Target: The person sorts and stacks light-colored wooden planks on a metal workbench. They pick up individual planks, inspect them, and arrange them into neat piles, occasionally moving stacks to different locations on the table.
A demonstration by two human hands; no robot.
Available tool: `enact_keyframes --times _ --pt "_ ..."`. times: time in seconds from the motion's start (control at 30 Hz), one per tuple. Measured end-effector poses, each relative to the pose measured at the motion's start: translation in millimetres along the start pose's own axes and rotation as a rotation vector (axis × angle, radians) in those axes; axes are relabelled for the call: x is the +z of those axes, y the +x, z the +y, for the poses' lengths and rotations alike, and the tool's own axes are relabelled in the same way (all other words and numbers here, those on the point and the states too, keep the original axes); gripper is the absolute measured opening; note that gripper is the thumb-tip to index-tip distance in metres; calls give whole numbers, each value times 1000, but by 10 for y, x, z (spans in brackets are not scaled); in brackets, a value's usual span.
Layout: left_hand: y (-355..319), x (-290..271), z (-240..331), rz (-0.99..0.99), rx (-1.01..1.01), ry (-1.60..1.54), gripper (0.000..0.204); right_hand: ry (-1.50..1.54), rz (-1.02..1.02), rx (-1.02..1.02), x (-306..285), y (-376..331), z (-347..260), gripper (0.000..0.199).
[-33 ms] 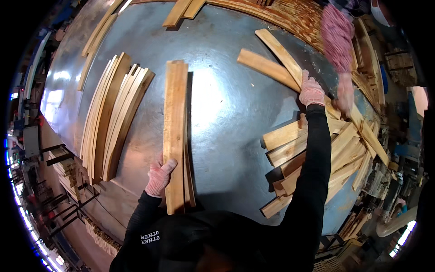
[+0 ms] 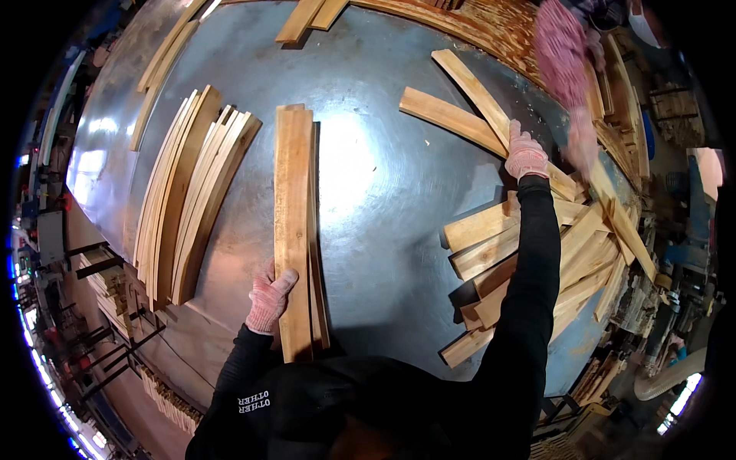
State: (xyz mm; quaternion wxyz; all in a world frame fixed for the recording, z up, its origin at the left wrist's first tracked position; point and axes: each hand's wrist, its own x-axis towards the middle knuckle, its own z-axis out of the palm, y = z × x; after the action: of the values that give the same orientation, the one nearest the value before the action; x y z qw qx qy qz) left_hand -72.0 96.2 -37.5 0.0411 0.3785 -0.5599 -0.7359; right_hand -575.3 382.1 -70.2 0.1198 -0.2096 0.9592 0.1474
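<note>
My left hand point(image 2: 271, 300), in a pale pink knit glove, grips the near part of a small stack of long wooden boards point(image 2: 293, 199), thumb on top and fingers at the left side. The stack stands lengthwise before me. At the right, my stretched-out right hand point(image 2: 527, 152), gloved alike, is closed on a wooden board point(image 2: 452, 119) that slants across the table; its fingertips are partly hidden. Another board point(image 2: 474, 90) lies angled just beyond, its near end by my fingers. Beneath my right forearm spreads a loose pile of boards point(image 2: 479, 226).
The boards rest on a grey metal table point(image 2: 383, 253). On the left, two bundles of boards stand on edge point(image 2: 180, 192). More boards point(image 2: 300, 19) lie at the far edge. Across at the right, a co-worker's pink-sleeved arm point(image 2: 563, 61) reaches over the pile, its hand blurred.
The far end of the stack under my left hand has swung slightly left. The co-worker's hand has shifted a little, and a board beside it has moved. My right hand is nearly still.
</note>
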Motion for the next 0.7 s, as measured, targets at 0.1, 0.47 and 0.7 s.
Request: enact_keyframes --times 0.1,0.47,0.7 --pt "-155 -57 -365 120 28 5 43 85 -169 -122 -125 -66 -26 54" --pt "69 332 54 108 425 404 72 1518 114 -309 404 -1556 -1584 36" --pt "165 47 949 342 386 720 55 494 363 -526 -585 -1474 -1766 90"
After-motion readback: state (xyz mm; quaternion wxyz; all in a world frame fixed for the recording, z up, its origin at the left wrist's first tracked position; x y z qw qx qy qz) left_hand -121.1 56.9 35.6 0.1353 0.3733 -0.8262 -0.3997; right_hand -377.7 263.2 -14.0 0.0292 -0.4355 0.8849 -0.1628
